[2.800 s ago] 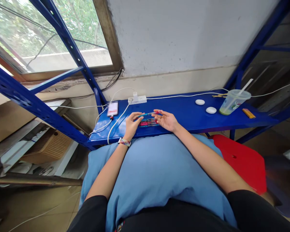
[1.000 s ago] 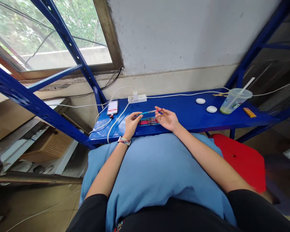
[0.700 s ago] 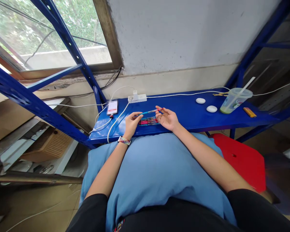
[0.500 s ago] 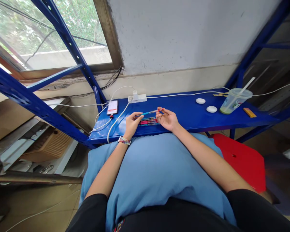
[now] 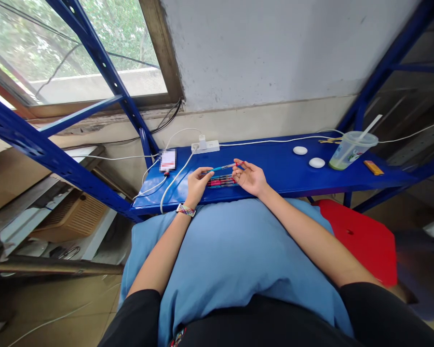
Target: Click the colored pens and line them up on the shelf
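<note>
A pen (image 5: 224,167) with a blue grip and a red end is stretched between my two hands above the blue shelf (image 5: 275,179). My left hand (image 5: 198,182) pinches its blue end between thumb and fingers. At the red end, my right hand (image 5: 251,178) holds it with the fingertips, palm turned partly upward. Several more pens (image 5: 220,181), with red and dark parts, lie side by side on the shelf just below and behind my hands, their ends partly hidden by them.
A white power strip (image 5: 206,146) with cables is at the wall. Two white egg-shaped objects (image 5: 300,151), a plastic cup with a straw (image 5: 353,147) and a small orange packet (image 5: 373,167) sit to the right. A blue pillow (image 5: 238,250) covers my lap; a red stool (image 5: 361,241) stands right.
Both hands keep hold of the pen and have hardly moved. The pen's position shifts only very slightly, along with the camera.
</note>
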`<state>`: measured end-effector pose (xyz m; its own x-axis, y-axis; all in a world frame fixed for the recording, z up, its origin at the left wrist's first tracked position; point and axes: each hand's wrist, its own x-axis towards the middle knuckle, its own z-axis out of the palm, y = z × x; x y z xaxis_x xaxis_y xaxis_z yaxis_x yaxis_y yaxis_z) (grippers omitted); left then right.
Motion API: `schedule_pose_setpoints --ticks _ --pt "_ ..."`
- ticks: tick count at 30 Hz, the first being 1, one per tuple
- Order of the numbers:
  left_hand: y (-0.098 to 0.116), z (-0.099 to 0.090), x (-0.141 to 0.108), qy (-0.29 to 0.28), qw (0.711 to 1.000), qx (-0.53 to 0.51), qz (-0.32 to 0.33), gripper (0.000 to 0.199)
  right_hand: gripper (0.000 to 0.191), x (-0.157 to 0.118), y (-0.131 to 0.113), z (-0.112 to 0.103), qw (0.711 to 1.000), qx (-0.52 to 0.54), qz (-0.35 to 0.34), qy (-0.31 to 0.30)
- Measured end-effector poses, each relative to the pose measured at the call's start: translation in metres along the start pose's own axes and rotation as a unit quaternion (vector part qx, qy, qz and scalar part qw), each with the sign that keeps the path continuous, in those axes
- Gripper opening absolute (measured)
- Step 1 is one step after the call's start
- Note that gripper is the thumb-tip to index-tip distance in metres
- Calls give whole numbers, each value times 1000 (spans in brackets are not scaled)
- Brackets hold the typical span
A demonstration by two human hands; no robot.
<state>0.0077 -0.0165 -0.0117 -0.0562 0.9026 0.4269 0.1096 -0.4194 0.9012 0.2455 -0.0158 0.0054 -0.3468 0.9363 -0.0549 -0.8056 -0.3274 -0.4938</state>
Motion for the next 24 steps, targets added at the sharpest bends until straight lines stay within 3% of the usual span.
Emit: schedule_pose_setpoints --ticks 8,17,24 --pt "-1 0 0 6 1000 0 0 27 21 3 2 -2 1000 1 -3 -2" --pt "-4 -1 1 11 1000 -6 -1 25 31 -2 0 3 1000 -1 -4 -19" --pt "-1 -1 0 9 1000 2 1 25 15 2 3 0 1000 -23 -17 4"
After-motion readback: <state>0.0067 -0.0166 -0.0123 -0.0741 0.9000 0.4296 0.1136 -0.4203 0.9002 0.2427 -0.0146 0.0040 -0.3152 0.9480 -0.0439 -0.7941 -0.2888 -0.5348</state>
